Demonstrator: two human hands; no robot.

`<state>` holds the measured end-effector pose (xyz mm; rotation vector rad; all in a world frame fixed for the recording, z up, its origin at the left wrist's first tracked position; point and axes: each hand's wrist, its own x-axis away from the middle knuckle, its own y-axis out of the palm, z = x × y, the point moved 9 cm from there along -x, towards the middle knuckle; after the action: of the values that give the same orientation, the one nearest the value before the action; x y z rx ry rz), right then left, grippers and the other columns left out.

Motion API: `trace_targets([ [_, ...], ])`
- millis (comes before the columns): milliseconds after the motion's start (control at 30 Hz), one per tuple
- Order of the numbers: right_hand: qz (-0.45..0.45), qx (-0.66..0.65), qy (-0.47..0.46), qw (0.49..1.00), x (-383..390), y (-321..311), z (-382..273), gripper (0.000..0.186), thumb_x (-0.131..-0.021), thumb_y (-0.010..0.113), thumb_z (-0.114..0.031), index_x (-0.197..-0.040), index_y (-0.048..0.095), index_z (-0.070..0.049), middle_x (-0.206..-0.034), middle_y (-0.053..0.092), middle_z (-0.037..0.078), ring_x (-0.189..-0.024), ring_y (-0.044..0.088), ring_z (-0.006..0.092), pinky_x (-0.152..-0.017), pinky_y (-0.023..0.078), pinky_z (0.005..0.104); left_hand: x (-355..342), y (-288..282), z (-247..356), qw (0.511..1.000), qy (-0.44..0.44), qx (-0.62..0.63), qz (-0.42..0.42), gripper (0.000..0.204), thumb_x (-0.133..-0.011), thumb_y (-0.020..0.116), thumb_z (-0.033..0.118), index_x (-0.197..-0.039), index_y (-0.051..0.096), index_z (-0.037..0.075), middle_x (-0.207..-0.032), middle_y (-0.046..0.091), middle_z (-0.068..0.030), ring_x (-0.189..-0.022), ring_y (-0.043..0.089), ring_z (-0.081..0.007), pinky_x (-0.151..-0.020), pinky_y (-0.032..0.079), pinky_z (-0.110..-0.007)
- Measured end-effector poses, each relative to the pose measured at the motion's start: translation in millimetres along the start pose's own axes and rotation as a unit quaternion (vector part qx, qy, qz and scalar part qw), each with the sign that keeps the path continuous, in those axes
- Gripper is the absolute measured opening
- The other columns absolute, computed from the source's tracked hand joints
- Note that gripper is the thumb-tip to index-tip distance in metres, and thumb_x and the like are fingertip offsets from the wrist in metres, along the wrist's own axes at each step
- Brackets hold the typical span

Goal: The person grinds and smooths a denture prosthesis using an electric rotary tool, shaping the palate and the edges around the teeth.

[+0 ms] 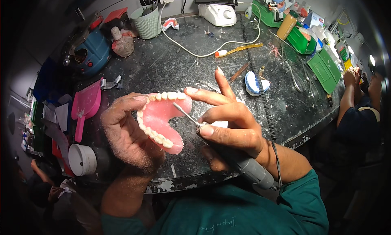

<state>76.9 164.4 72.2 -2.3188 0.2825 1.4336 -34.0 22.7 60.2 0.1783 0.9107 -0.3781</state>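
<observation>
Currently | pink-and-cream, horseshoe-shaped, plastic-looking denture sits above scuffed black counter | left hand curls, gripping its toothed edge | right hand clasps black-and-grey cylindrical handpiece | denture probably light, stiff, brittle; best held by outer rim

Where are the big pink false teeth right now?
In the head view, the false teeth are just left of centre, in the left hand above the black bench, near the tip of the grey drill in the right hand.
</observation>
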Motion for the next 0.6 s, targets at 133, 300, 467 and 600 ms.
trace_targets([
  [133, -0.036, 0.016, -0.025, 0.999, 1.6, 0.3, 1.4, 0.047, -0.074, 0.077, -0.001, -0.118, 0.063, -0.009, -0.105, 0.058, 0.011, -0.122, 0.058, 0.0441, -0.112, 0.015, 0.0723, -0.1, 1.5, 2.7, 1.0, 0.005, -0.002, -0.01, 0.079, -0.079, 0.073, 0.063, -0.12, 0.046, 0.0, -0.105, 0.058, -0.0143, -0.096, 0.062, -0.023, -0.085, 0.054, -0.037],
  [300, -0.009, -0.001, -0.004, 1.0, -0.3, -2.4, -0.2, 0.052, -0.072, 0.077, 0.002, -0.12, 0.062, -0.009, -0.105, 0.058, 0.011, -0.122, 0.058, 0.0444, -0.112, 0.015, 0.0723, -0.8, 1.8, 4.5, 1.0, 0.013, -0.017, -0.007, 0.075, -0.082, 0.073, 0.06, -0.119, 0.046, 0.001, -0.105, 0.058, -0.014, -0.097, 0.061, -0.023, -0.086, 0.054, -0.037],
  [467, 0.004, -0.012, -0.004, 1.0, -1.6, -4.6, -1.1, 0.053, -0.071, 0.078, 0.004, -0.12, 0.062, -0.009, -0.105, 0.058, 0.011, -0.122, 0.057, 0.0448, -0.112, 0.016, 0.0718, -3.0, 2.8, 6.0, 0.999, 0.014, -0.022, -0.021, 0.086, -0.069, 0.079, 0.061, -0.119, 0.045, 0.001, -0.105, 0.055, -0.013, -0.094, 0.059, -0.0215, -0.083, 0.054, -0.035],
  [600, -0.051, 0.019, -0.009, 0.999, -1.8, 2.4, -1.3, 0.054, -0.072, 0.065, 0.005, -0.122, 0.051, -0.011, -0.103, 0.052, 0.013, -0.118, 0.057, 0.0524, -0.114, 0.013, 0.0714, -2.0, 1.8, 4.6, 1.0, 0.013, -0.008, -0.015, 0.086, -0.069, 0.08, 0.06, -0.119, 0.045, 0.001, -0.104, 0.055, -0.0128, -0.094, 0.059, -0.0215, -0.082, 0.054, -0.035],
])
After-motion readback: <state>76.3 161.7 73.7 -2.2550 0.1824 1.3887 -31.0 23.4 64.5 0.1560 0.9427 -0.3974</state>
